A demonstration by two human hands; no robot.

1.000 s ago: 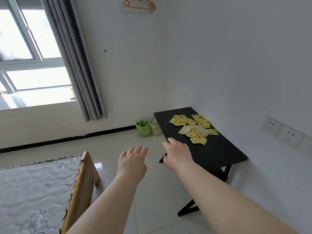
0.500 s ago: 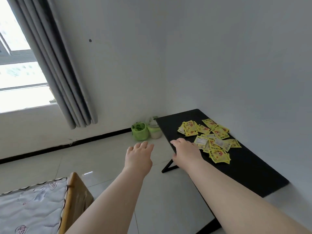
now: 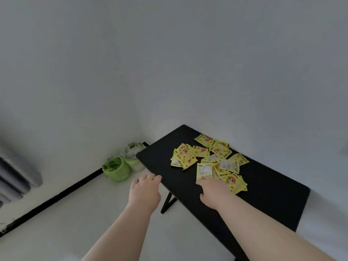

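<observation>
Several yellow snack packets point(image 3: 211, 159) lie scattered in a loose heap on a black table point(image 3: 273, 196) standing against the white wall. My right hand point(image 3: 213, 191) reaches over the table, fingers extended, with its fingertips at the near edge of the heap by a packet lying face down point(image 3: 204, 169). Whether it touches that packet I cannot tell. My left hand point(image 3: 145, 191) hovers with relaxed fingers just off the table's left edge, holding nothing.
On the floor in the corner left of the table stand a green bag-lined bin point(image 3: 116, 169) and a pale one point(image 3: 132, 154) behind it. A grey curtain point(image 3: 17, 178) hangs at far left. A black skirting strip runs along the wall.
The view has swung right and closer to the table; window and bed left the view. My right hand moved forward from the table edge to the packets. My left hand followed.
</observation>
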